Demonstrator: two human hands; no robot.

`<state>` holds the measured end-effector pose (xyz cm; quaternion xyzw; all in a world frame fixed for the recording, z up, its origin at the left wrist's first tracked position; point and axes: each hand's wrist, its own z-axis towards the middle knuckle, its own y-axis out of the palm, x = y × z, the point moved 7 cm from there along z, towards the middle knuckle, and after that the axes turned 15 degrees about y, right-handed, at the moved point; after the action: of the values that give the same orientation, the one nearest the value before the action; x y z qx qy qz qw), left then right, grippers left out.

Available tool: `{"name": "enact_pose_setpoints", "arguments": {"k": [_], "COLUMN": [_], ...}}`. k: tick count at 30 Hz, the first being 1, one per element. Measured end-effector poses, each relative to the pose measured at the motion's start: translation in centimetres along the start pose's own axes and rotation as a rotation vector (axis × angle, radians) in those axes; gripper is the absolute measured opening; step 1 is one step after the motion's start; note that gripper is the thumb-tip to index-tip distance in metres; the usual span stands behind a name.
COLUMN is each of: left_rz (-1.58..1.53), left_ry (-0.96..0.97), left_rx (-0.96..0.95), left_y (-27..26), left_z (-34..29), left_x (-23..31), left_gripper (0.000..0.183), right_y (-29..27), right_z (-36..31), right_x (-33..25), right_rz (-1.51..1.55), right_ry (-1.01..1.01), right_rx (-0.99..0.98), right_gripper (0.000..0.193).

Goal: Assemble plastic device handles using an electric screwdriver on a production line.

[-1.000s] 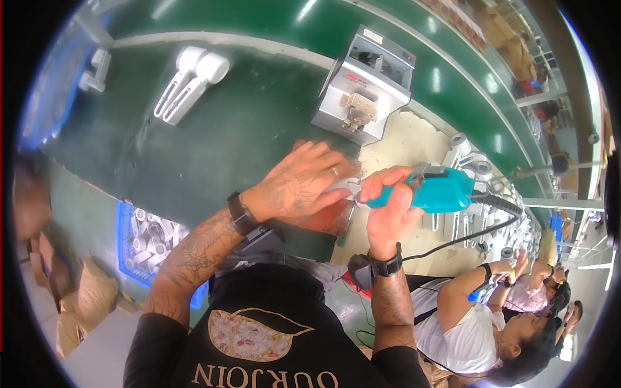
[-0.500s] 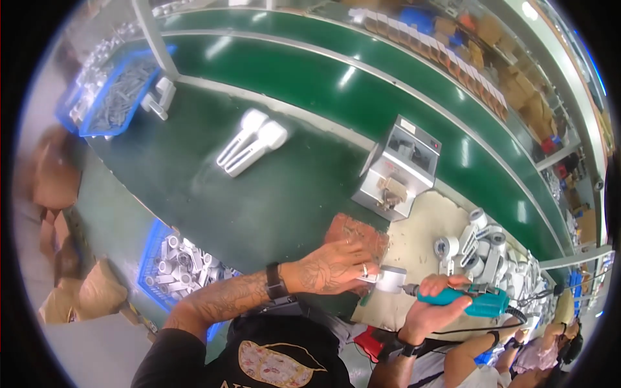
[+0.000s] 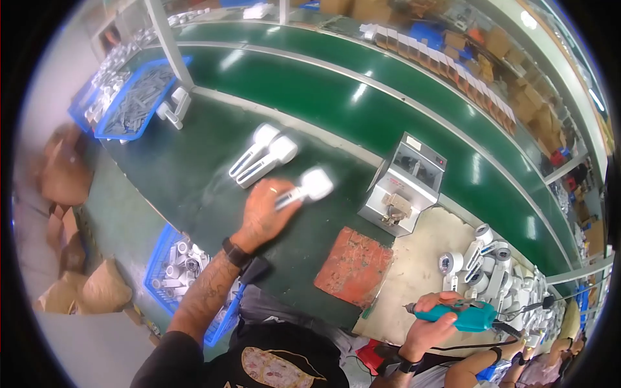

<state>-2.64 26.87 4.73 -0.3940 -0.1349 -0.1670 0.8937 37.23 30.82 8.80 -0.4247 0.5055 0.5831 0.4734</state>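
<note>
My left hand (image 3: pixel 264 212) grips a white plastic part with a round head and a flat handle (image 3: pixel 316 183), just above the green table. Beside it, two similar white parts (image 3: pixel 266 157) lie side by side with their heads pointing to the back right. In my right hand (image 3: pixel 432 328) is a teal electric screwdriver (image 3: pixel 467 315); its tip points left and touches nothing. Between my hands lies a worn reddish-brown pad (image 3: pixel 354 267).
A grey metal box-shaped machine (image 3: pixel 407 184) stands behind the pad. To the right are piled white parts (image 3: pixel 498 271). Blue baskets hold grey strips (image 3: pixel 137 97) at the far left and more white parts (image 3: pixel 184 268) near left. Other people's arms (image 3: pixel 475 362) show at lower right.
My left hand has carried the white part from the screwdriver tip leftward and away, beside the two lying parts. The pad is now uncovered. My right hand still holds the screwdriver, slightly lower.
</note>
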Motion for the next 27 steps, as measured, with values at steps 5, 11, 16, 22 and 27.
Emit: {"name": "enact_pose_setpoints", "arguments": {"k": [5,11,16,22,27], "left_rz": [0.029,0.004,0.009,0.02,0.058], "left_ry": [-0.059,-0.072,-0.062,-0.023,0.003], "left_rx": [0.005,0.014,0.023,0.029,0.064], "left_y": [0.1,0.1,-0.5,-0.1,-0.3], "left_z": [-0.9,-1.2,-1.4,-1.8,-1.7], "left_x": [-2.8,-3.3,-2.7,-2.6,-2.5], "left_gripper": [0.033,0.033,0.036,0.038,0.038], "right_y": [1.4,4.2,5.2,4.8,9.5], "right_z": [0.0,-0.1,-1.4,-6.5,-10.2], "right_x": [0.9,0.2,-1.1,-1.0,-10.2], "right_rz": [-0.133,-0.273,-0.37,-0.233,0.167], "right_ry": [0.022,0.163,-0.108,-0.177,-0.271], "right_rx": [0.015,-0.022,0.017,0.093,-0.53], "right_gripper": [0.069,0.08,0.079,0.046,0.049]}}
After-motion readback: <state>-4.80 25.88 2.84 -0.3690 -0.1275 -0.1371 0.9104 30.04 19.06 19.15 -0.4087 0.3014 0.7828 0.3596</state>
